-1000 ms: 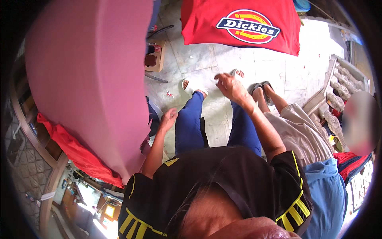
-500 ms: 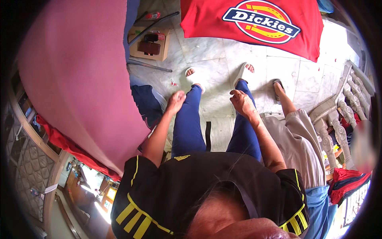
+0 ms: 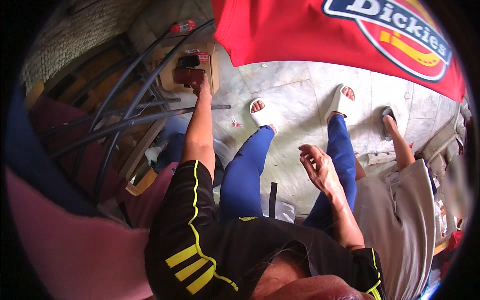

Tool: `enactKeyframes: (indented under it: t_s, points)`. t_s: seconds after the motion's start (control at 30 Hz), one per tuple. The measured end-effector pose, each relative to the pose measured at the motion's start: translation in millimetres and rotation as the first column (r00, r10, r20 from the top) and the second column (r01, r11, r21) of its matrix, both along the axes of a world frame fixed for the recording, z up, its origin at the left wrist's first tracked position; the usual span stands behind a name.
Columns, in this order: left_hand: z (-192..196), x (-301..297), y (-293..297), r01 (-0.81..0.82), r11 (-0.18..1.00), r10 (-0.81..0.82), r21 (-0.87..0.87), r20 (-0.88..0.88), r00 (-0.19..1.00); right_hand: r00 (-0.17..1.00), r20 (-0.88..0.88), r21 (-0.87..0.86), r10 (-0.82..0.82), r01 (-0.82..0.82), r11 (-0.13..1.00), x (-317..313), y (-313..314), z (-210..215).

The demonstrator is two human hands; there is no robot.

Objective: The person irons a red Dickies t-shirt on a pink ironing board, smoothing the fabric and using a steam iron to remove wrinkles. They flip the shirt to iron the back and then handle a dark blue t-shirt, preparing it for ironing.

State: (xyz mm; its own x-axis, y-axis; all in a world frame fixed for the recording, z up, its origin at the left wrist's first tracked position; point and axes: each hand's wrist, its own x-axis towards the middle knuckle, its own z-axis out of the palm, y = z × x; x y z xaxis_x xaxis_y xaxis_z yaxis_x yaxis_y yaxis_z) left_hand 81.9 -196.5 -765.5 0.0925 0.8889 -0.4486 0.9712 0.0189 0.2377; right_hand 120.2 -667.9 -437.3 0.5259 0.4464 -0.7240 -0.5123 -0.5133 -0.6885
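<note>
My left arm is stretched forward, and my left hand (image 3: 201, 87) is at the lower right corner of a flat brown case (image 3: 186, 76) that looks like a wallet. Its fingers are too small and partly hidden to show a grip. Just behind the case is a small black object (image 3: 188, 61), and both lie on a cardboard box (image 3: 214, 67) on the floor. My right hand (image 3: 318, 167) hovers in front of my right leg, its fingers loosely bent and apart, with nothing in them.
Dark metal bars (image 3: 137, 95) cross at the left, above a pink cloth surface (image 3: 70, 240). A red cloth (image 3: 280, 35) with a printed badge hangs ahead. To my right is another person in beige trousers (image 3: 395, 215). A red-capped bottle (image 3: 182, 26) lies beyond the box.
My left hand has gone from beside my left leg forward to the brown case. The view has turned left, showing more of the metal bars. My right hand stays empty near my leg.
</note>
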Motion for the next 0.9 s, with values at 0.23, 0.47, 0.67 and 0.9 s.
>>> enactKeyframes:
  t_s: [0.23, 0.47, 0.67, 0.9]
  points:
    - [-96.0, -40.3, 137.5, -0.138, 0.963, 0.135, -0.230, -0.026, 0.990, 0.989, -0.051, -0.013, -0.140, 0.140, 0.990, 2.9, -8.7, -15.3]
    - [-132.7, -27.2, 108.5, -0.120, 0.992, 0.119, -0.038, -0.036, 0.992, 0.999, -0.019, -0.047, -0.048, 0.047, 0.998, -0.1, -7.7, -15.3]
    - [-80.5, -22.7, 94.7, -0.244, 0.903, 0.312, -0.353, 0.150, 0.938, 0.998, -0.062, -0.053, -0.023, 0.020, 0.998, 0.0, -5.1, -15.9]
    - [4.2, -33.8, -39.6, -0.145, 0.785, 0.363, -0.602, 0.256, 0.896, 0.987, 0.150, 0.047, 0.062, -0.069, 0.996, -1.2, 28.9, -35.8]
